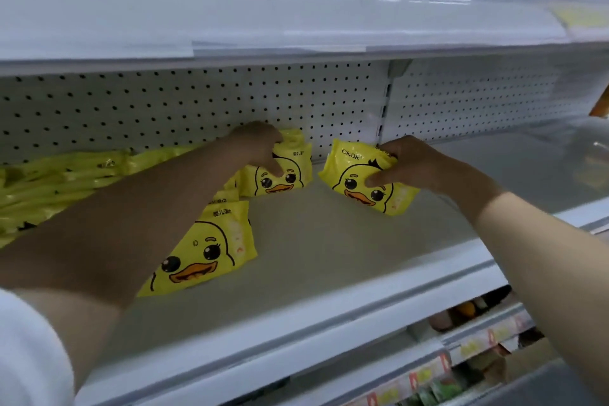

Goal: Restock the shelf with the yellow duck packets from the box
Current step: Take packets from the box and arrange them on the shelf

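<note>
Yellow duck packets, noted left to right. A slumped pile (49,181) lies at the far left of the shelf (329,257), against the pegboard back panel (197,102). One front packet (204,250) leans face-out nearer the lip, with another just behind it. My left hand (260,148) grips the top of the back packet (290,175), fingers curled over its upper edge and thumb on the face. My right hand (405,165) pinches a tilted packet (365,188), one corner touching the shelf. The hands are apart, each clamped on its own packet. The box is not in view.

Step in hand, as I judge it: seat both packets upright in the back row. To do it well, I should level the right packet, slide it left until it is just beside the other, and press both bases flat before letting go.

Room: bare shelf lies between the packets and runs right, past the slotted upright (384,109). The upper shelf (296,10) overhangs low, so I keep my wrists down. The front lip (329,316) stands well clear.
</note>
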Action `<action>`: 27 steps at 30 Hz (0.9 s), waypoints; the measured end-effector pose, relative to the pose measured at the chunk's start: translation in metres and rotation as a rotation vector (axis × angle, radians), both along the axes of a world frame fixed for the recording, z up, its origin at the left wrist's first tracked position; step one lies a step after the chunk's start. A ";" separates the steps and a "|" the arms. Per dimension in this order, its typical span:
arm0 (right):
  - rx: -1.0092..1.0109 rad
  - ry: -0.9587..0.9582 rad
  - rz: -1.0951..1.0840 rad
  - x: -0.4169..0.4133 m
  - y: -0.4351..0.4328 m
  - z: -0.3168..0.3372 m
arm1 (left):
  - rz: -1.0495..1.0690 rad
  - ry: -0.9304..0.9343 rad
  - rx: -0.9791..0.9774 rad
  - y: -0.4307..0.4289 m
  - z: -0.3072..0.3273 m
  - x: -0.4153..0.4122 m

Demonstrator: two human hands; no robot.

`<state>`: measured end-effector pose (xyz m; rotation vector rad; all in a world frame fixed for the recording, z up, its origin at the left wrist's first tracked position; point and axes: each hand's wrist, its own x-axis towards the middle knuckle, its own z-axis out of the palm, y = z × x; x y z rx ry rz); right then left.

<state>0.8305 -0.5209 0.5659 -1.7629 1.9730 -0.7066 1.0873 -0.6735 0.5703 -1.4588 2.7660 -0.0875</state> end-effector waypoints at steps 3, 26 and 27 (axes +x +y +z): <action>0.020 -0.009 0.045 0.007 -0.011 -0.001 | 0.013 0.013 -0.050 -0.001 -0.006 0.003; -0.233 -0.788 0.251 0.037 -0.034 -0.026 | -0.176 0.871 0.303 0.039 0.013 0.013; -0.247 -0.798 0.258 0.038 -0.033 -0.026 | -0.167 0.872 0.300 0.038 0.013 0.014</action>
